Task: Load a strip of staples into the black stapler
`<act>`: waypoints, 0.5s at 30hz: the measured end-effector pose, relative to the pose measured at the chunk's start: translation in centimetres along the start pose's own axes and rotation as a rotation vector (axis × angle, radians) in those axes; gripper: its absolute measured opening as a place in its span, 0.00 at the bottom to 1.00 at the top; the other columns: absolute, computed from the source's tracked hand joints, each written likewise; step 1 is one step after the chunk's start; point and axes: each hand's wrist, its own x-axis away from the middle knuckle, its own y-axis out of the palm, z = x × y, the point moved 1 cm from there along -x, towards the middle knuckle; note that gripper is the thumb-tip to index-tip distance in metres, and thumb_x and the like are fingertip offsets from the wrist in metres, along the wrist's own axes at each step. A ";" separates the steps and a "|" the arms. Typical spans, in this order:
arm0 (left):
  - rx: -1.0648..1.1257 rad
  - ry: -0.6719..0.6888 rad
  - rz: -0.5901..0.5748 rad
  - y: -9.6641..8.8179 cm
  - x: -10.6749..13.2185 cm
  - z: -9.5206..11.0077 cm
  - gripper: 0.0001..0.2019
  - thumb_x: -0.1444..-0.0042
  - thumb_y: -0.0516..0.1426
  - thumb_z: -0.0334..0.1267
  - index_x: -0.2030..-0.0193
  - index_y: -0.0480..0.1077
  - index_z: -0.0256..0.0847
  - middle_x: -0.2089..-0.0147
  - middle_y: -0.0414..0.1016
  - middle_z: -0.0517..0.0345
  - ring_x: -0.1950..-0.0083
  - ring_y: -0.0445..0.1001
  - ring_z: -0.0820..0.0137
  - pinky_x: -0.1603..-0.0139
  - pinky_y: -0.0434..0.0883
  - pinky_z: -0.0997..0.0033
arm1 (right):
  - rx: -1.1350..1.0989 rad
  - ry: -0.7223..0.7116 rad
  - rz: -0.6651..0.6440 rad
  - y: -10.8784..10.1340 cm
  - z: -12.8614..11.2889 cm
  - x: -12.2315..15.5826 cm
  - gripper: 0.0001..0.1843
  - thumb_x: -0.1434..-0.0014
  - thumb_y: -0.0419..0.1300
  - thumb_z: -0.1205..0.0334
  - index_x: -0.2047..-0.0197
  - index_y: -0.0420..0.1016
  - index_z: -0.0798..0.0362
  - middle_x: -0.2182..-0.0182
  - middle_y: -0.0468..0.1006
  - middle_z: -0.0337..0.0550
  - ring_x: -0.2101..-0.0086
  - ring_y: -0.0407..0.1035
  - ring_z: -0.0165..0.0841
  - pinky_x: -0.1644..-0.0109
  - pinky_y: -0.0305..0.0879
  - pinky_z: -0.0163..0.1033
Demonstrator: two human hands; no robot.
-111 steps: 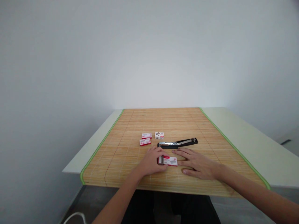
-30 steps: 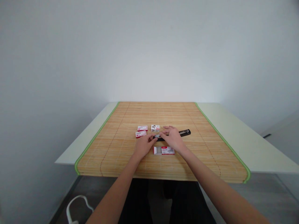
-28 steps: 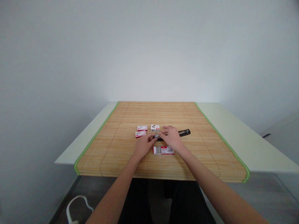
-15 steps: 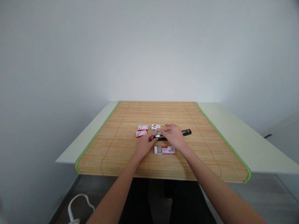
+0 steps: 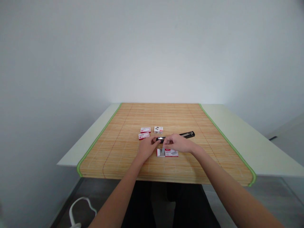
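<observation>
1. Since half a second ago, my right hand [image 5: 178,144] has come back from the stapler [image 5: 177,136] toward me and now hovers over the open box of staples [image 5: 168,153], fingertips pinched on a small grey strip of staples [image 5: 163,150] at the box's left end.
2. My left hand [image 5: 146,148] rests on the mat [image 5: 213,152] just left of the box, fingertips touching the near end of the stapler; its fingers are loosely curled, and I cannot tell whether they grip anything.
3. The strip is light and stiff but brittle, I judge: it may snap into pieces if bent, and its smooth metal could slip. I hold it by its long sides, lightly, keeping it straight.
4. The stapler lies opened out flat, just beyond the box, its black arm pointing right.
5. The box is thin card, easily crushed and light enough to slide on the mat.
6. Two red and white boxes [image 5: 144,133] and a small white box [image 5: 158,129] lie farther off to the left, apart from my hands.
7. Beneath the mat is the pale table [image 5: 249,133].
</observation>
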 end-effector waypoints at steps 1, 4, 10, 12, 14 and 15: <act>0.042 -0.005 0.016 0.0 0.1 0.0 0.17 0.38 0.60 0.50 0.47 0.77 0.47 0.66 0.77 0.60 0.66 0.72 0.68 0.67 0.61 0.71 | 0.006 -0.010 -0.008 0.0 0.1 -0.2 0.15 0.41 0.63 0.50 0.65 0.81 0.54 0.75 0.77 0.37 0.74 0.66 0.28 0.72 0.58 0.34; 0.214 -0.010 0.079 -0.4 1.2 0.1 0.19 0.37 0.60 0.49 0.43 0.74 0.43 0.67 0.75 0.60 0.68 0.70 0.70 0.66 0.63 0.72 | 0.011 -0.031 -0.024 0.1 0.4 -0.5 0.16 0.39 0.62 0.48 0.65 0.79 0.54 0.76 0.73 0.35 0.75 0.62 0.27 0.72 0.56 0.33; 0.357 0.008 -0.129 -1.5 4.9 1.2 0.18 0.36 0.58 0.51 0.50 0.78 0.41 0.65 0.77 0.56 0.65 0.72 0.68 0.64 0.66 0.71 | -0.097 -0.014 -0.048 0.7 0.4 -0.1 0.20 0.37 0.60 0.44 0.61 0.78 0.55 0.73 0.73 0.37 0.73 0.63 0.28 0.70 0.56 0.34; 0.362 -0.004 -0.177 -1.6 5.4 1.6 0.18 0.36 0.58 0.52 0.53 0.79 0.41 0.64 0.78 0.55 0.63 0.73 0.67 0.63 0.67 0.70 | -0.137 -0.023 -0.059 1.0 0.3 0.1 0.21 0.37 0.61 0.43 0.60 0.77 0.55 0.73 0.73 0.36 0.73 0.62 0.28 0.70 0.56 0.34; 0.362 -0.019 -0.195 -1.5 5.4 1.9 0.17 0.36 0.58 0.52 0.55 0.80 0.40 0.64 0.79 0.55 0.63 0.74 0.67 0.62 0.67 0.70 | -0.146 -0.019 -0.070 1.2 0.2 0.1 0.22 0.37 0.61 0.42 0.60 0.77 0.55 0.74 0.71 0.35 0.74 0.61 0.27 0.70 0.55 0.34; 0.359 -0.031 -0.199 -1.4 5.3 1.9 0.17 0.36 0.58 0.52 0.55 0.80 0.40 0.64 0.79 0.55 0.63 0.74 0.67 0.63 0.67 0.71 | -0.143 -0.014 -0.069 1.3 0.2 0.1 0.23 0.37 0.61 0.41 0.61 0.77 0.55 0.75 0.70 0.35 0.74 0.60 0.27 0.70 0.55 0.34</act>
